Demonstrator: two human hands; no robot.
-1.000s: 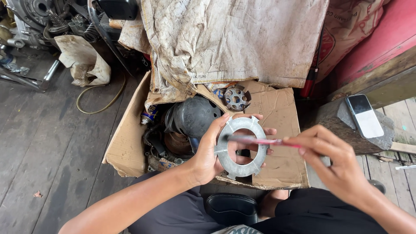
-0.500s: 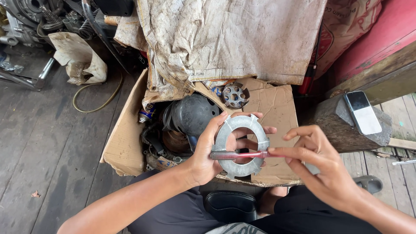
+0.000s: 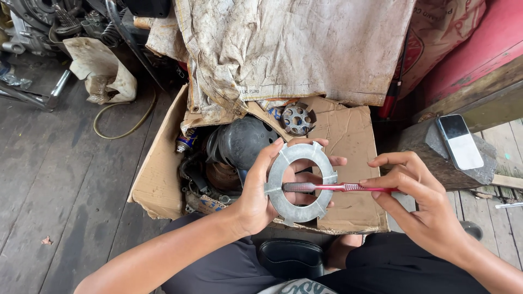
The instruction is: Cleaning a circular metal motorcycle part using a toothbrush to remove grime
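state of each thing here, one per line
left hand: gripping the metal ring plate
metal ring plate: held upright, facing the camera
right hand: pinching the red toothbrush
red toothbrush: level, head lying across the ring's opening
cardboard box: open, flaps spread, full of dark parts
phone: screen dark, lying on a block
cloth sack: dirty, draped over the box's back
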